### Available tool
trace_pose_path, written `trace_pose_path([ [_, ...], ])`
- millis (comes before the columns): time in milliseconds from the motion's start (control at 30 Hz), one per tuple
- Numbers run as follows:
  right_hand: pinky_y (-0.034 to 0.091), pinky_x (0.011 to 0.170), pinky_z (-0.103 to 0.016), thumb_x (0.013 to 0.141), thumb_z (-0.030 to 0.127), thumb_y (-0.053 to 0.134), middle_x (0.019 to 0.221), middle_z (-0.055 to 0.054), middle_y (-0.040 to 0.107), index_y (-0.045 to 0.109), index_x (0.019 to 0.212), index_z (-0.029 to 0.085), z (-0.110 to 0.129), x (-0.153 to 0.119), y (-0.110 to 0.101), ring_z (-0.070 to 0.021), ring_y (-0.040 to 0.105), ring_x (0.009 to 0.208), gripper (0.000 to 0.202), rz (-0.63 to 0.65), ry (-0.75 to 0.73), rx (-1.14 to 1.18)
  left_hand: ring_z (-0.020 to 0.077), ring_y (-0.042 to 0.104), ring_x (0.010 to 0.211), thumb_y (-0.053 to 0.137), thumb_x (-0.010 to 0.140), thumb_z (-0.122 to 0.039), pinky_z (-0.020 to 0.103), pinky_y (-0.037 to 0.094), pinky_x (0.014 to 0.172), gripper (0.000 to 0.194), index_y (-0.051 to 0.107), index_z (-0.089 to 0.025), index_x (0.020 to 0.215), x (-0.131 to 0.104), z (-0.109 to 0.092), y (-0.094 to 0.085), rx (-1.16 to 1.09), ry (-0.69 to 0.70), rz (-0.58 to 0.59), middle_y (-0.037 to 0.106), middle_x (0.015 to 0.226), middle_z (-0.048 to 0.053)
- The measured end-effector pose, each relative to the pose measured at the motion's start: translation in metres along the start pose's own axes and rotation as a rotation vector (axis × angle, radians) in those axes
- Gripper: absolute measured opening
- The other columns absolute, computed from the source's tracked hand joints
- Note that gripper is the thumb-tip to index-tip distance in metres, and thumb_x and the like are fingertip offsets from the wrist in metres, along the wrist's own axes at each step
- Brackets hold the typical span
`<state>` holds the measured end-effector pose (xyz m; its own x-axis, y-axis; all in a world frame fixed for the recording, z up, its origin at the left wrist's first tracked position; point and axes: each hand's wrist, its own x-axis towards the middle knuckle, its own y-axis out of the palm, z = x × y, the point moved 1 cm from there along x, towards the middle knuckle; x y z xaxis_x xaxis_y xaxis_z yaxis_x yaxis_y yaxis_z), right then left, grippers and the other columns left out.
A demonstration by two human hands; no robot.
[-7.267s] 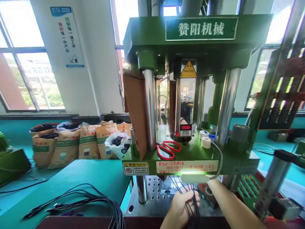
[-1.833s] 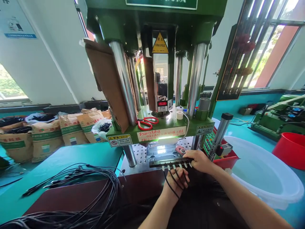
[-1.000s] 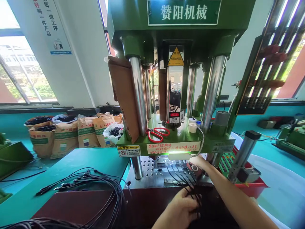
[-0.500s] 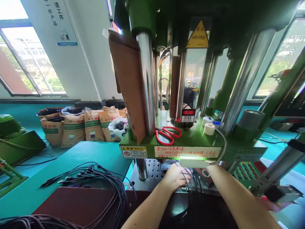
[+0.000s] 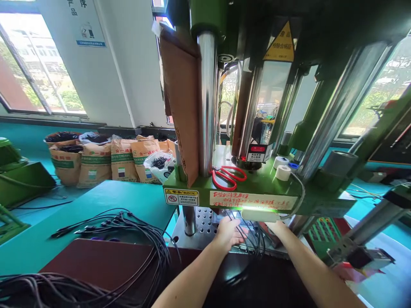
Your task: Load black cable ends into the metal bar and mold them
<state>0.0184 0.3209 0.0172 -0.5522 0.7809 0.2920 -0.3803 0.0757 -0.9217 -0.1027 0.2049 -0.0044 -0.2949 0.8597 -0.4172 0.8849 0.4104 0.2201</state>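
Note:
Under the green press my left hand [image 5: 230, 233] is at the lower plate, palm turned right, with thumb and fingers apart. Thin black cables [image 5: 257, 239] run beside its fingers and hang over the front edge; a firm grip on them does not show. My right hand [image 5: 275, 226] reaches in on the other side of the cables. Its fingers are hidden behind the lit white lamp bar [image 5: 260, 214] and the machine parts, so their hold cannot be made out. A perforated metal plate [image 5: 204, 222] lies left of my left hand.
Red-handled scissors [image 5: 228, 177] and white tape rolls [image 5: 283, 173] rest on the green press ledge [image 5: 189, 184]. Bundled black cables [image 5: 141, 231] cover part of the left table [image 5: 118, 194]. A cardboard sheet [image 5: 181, 94] leans by a steel column [image 5: 207, 102]. Filled sacks [image 5: 96, 164] stand behind.
The view has shifted slightly, so the press sits a little higher and further right. Both hands stay under the press by the cables; the fingers of my left hand have moved slightly.

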Motion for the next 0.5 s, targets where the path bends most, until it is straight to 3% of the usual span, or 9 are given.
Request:
trace_pose_path([
  [133, 0.047, 0.072, -0.033, 0.086, 0.024, 0.050, 0.091, -0.006, 0.064, 0.062, 0.090, 0.014, 0.004, -0.014, 0.008, -0.0172, 0.060, 0.080, 0.016, 0.071, -0.015, -0.046, 0.0129, 0.055, 0.045, 0.042, 0.079, -0.026, 0.026, 0.044, 0.046, 0.035, 0.034, -0.014, 0.111, 0.001, -0.002, -0.014, 0.306, 0.103, -0.237, 0.062, 0.067, 0.004],
  [267, 0.045, 0.067, -0.031, 0.084, 0.016, 0.047, 0.073, -0.008, 0.067, 0.066, 0.070, 0.014, 0.009, -0.022, 0.014, -0.0191, 0.062, 0.072, 0.024, 0.103, 0.009, -0.092, 0.0186, 0.061, 0.076, 0.049, 0.077, -0.024, 0.030, 0.046, 0.070, 0.037, 0.042, -0.013, 0.111, -0.001, -0.006, -0.024, 0.660, 0.279, -0.457, 0.063, 0.088, 0.011],
  [367, 0.046, 0.071, -0.033, 0.085, 0.019, 0.049, 0.075, -0.005, 0.067, 0.064, 0.076, 0.013, 0.011, -0.019, 0.018, -0.0163, 0.062, 0.072, 0.019, 0.088, 0.036, -0.109, 0.0214, 0.058, 0.093, 0.046, 0.078, -0.021, 0.032, 0.041, 0.082, 0.027, 0.054, -0.017, 0.103, -0.003, -0.010, -0.026, 0.892, 0.385, -0.505, 0.064, 0.090, 0.010],
  [500, 0.046, 0.075, -0.034, 0.086, 0.022, 0.051, 0.077, -0.002, 0.067, 0.063, 0.080, 0.014, 0.014, -0.014, 0.021, -0.0145, 0.062, 0.074, 0.016, 0.049, 0.050, -0.117, 0.0225, 0.060, 0.089, 0.038, 0.083, -0.021, 0.032, 0.042, 0.078, 0.028, 0.058, -0.015, 0.101, 0.001, -0.012, -0.026, 1.089, 0.407, -0.562, 0.065, 0.089, 0.011],
])
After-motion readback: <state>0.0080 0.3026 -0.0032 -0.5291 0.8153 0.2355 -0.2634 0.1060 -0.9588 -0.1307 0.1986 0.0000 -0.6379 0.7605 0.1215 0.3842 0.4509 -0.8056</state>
